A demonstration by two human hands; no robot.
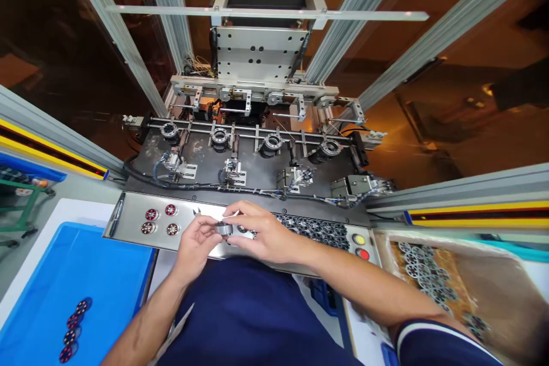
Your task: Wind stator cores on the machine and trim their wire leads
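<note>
Between the fingertips of both hands is a small round silvery metal part [223,229], held just above the steel shelf. My left hand [196,240] pinches its left side with thumb and fingers. From the right, my right hand [256,230] closes on it, fingers over the top and thumb below. A pair of small pliers or nippers [197,212] lies behind my left hand, partly hidden. To the left, several round parts with red and copper-coloured segments [170,210] sit on the steel shelf [128,214]. Many dark toothed ring parts [315,230] are packed together right of my right hand.
Behind the shelf, a machine bed [201,151] carries several round fixtures [271,144] and small clamps. Yellow and red buttons [362,254] are at the shelf's right end. A blue tray [38,274] holds several finished-looking round parts; a lined box [484,280] holds metal rings.
</note>
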